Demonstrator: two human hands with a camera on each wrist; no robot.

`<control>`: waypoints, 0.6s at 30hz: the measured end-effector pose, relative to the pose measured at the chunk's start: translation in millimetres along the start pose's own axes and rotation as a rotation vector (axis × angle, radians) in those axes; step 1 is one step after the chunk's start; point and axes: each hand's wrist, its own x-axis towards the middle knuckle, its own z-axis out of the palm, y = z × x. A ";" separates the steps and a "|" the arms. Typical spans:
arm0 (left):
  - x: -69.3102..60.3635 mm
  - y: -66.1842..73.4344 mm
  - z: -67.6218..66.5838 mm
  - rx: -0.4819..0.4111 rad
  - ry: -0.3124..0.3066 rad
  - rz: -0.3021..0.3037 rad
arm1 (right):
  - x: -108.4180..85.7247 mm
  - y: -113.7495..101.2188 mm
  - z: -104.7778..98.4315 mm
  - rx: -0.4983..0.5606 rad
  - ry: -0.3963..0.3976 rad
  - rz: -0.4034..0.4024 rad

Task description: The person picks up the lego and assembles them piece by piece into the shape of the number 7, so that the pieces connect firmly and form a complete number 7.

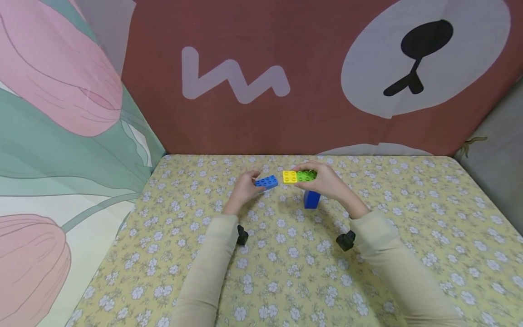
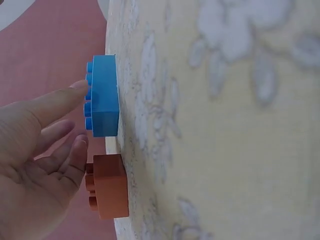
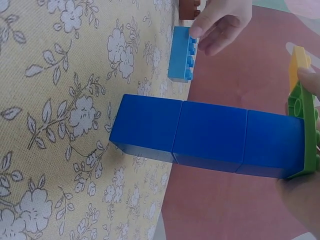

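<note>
My right hand (image 1: 326,180) grips a long green toy block (image 1: 304,175) by its sides, thumb and fingers on opposite edges. That block sits on top of an upright tower of dark blue blocks (image 3: 210,131), and a yellow block (image 1: 289,176) is at its left end. To the left, a light blue brick (image 2: 105,95) lies studs up on the table. My left hand (image 1: 244,187) hovers beside it, fingers loosely bent, one fingertip at its studs. An orange-brown brick (image 2: 111,186) stands close by under that hand, mostly hidden from the head view.
A yellow flowered cloth (image 1: 286,272) covers the table. Behind it rises a red-brown printed backdrop (image 1: 310,122). A pink and green flower-print cloth (image 1: 73,154) hangs on the left. Small black devices (image 1: 345,240) sit at both wrists.
</note>
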 end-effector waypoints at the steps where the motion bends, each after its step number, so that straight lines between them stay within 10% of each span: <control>1: -0.1 -0.3 0.2 0.014 -0.005 -0.001 | -0.2 0.1 0.0 0.000 0.000 0.000; 18: -0.8 11.6 3.5 0.312 -0.020 0.002 | 1.4 4.1 0.7 0.005 -0.004 0.003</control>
